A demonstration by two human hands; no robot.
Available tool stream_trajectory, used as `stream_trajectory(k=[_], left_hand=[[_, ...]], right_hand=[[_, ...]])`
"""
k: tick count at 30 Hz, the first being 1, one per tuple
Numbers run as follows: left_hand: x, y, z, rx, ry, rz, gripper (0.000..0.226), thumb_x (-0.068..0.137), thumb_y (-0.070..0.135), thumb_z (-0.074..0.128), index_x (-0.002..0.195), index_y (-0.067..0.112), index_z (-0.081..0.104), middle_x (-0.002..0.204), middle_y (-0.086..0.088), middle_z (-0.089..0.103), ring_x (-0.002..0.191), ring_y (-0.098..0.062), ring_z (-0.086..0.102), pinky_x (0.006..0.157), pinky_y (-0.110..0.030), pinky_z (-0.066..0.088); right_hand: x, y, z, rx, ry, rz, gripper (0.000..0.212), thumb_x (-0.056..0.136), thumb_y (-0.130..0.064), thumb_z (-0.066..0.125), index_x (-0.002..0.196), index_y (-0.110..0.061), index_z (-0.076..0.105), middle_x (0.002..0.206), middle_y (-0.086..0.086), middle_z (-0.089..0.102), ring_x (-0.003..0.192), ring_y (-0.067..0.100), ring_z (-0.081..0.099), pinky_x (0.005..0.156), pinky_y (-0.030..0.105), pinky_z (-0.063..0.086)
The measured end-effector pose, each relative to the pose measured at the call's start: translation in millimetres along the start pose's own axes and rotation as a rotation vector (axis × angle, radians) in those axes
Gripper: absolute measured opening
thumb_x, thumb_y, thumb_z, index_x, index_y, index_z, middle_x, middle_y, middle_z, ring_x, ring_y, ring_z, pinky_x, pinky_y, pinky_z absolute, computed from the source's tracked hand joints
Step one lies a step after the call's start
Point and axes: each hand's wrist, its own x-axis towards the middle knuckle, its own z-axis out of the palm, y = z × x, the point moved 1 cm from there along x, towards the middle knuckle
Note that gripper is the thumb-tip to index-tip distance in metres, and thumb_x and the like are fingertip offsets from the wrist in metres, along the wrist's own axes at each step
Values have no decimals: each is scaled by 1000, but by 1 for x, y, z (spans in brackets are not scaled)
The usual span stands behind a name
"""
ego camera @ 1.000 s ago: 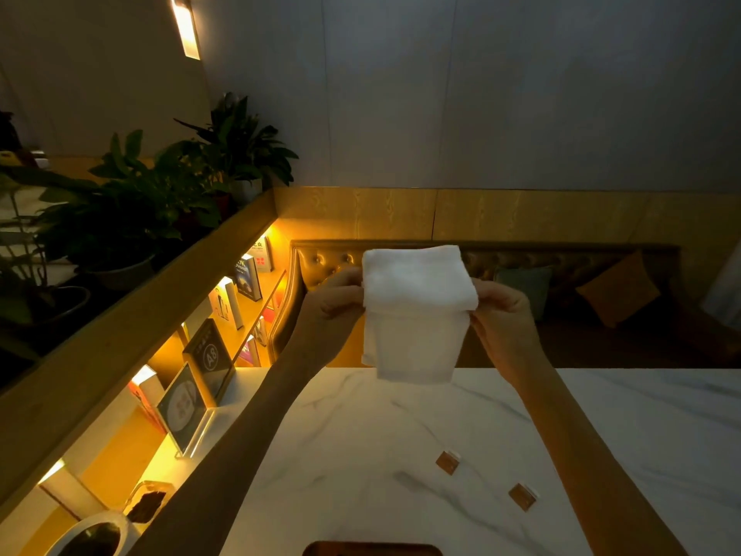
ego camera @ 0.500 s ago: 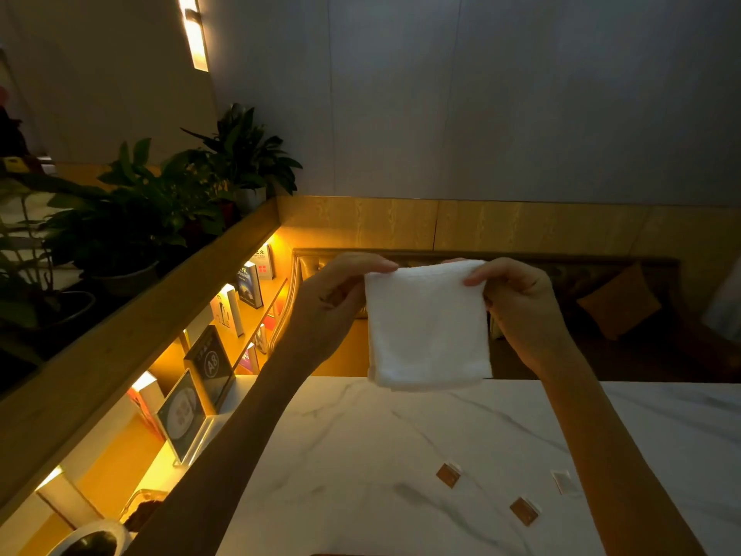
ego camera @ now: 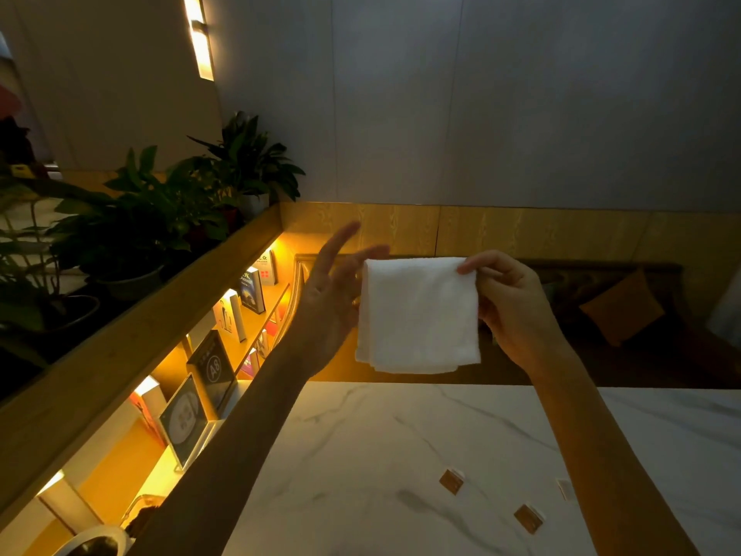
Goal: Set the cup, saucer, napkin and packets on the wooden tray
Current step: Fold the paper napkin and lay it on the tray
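A folded white napkin point(ego camera: 417, 315) hangs in the air above the far edge of the marble table point(ego camera: 361, 475). My right hand point(ego camera: 513, 307) pinches its top right corner. My left hand point(ego camera: 333, 298) is beside the napkin's left edge with fingers spread; one fingertip reaches the top left corner, and I cannot tell if it grips. Two brown packets point(ego camera: 451, 481) point(ego camera: 528, 518) and one pale packet point(ego camera: 565, 488) lie on the table below my right forearm. The tray, cup and saucer are out of view.
A lit shelf with books and a framed sign point(ego camera: 182, 423) runs along the left. Potted plants point(ego camera: 120, 234) stand on the ledge above it. A bench with an orange cushion point(ego camera: 621, 307) is behind the table. A white bowl point(ego camera: 92, 543) sits bottom left.
The napkin went from draped over my fingers to hanging flat. My left hand has opened its fingers away from the napkin's left corner, while the right keeps its pinch.
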Motion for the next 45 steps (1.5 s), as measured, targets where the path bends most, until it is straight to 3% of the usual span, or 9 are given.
stream_trajectory(k=[2,3,5,7,9,13,17,34,45], left_hand=[[-16,-25,2,115,-47,92,95,81,77,15,140,7,42,139,42,32,122,27,34,115,-31,26],[-14,-33,5,328,-63,136,92,81,78,20,134,8,47,137,28,46,120,15,48,107,-35,44],[-22,-39,21,228,-85,-17,75,84,61,42,136,7,44,132,-1,57,114,-1,61,83,-22,57],[-24,-56,27,-92,-30,-210,80,75,49,63,138,5,42,128,-3,59,112,-4,64,80,-21,58],[-25,-67,28,-347,-65,-416,72,76,35,67,139,12,43,125,-7,65,112,-23,66,89,-42,58],[-21,-72,15,-307,-23,-465,62,79,15,70,136,14,45,130,-12,60,115,-29,64,93,-49,55],[-19,-82,6,-291,-20,-452,61,73,18,74,129,19,51,125,-9,64,110,-25,67,83,-40,60],[-14,-75,-12,-365,-142,-570,57,75,19,72,128,28,52,127,-6,60,111,-24,66,85,-38,59],[-22,-52,-7,-95,-113,-161,32,94,3,50,108,27,67,112,14,68,112,-11,62,79,-26,58]], right_hand=[[3,7,5,-25,55,49,27,94,-12,51,81,-27,69,99,-10,64,82,12,68,60,23,57],[3,14,8,-45,64,81,25,94,-13,51,83,-27,69,103,-8,62,83,12,68,60,25,57],[3,30,9,-103,72,134,25,94,-11,51,86,-24,70,106,-3,61,86,17,67,60,24,59],[0,46,4,-151,107,197,24,94,-12,51,88,-23,72,106,1,62,88,21,64,59,23,59],[-5,59,-3,-99,113,277,22,95,-16,52,95,-23,72,112,10,62,90,25,66,64,29,61],[-18,78,-12,227,-21,458,27,95,-42,50,113,-34,67,113,11,71,102,28,70,72,36,60],[-35,102,-11,47,-147,664,48,83,-48,64,126,-28,58,114,4,72,105,26,69,81,41,60],[-35,96,-15,179,-105,583,49,77,-22,73,123,-15,59,119,12,68,108,33,67,77,40,60],[-40,66,-24,111,-172,293,24,85,-12,57,103,-21,70,107,1,70,98,21,69,71,29,61]])
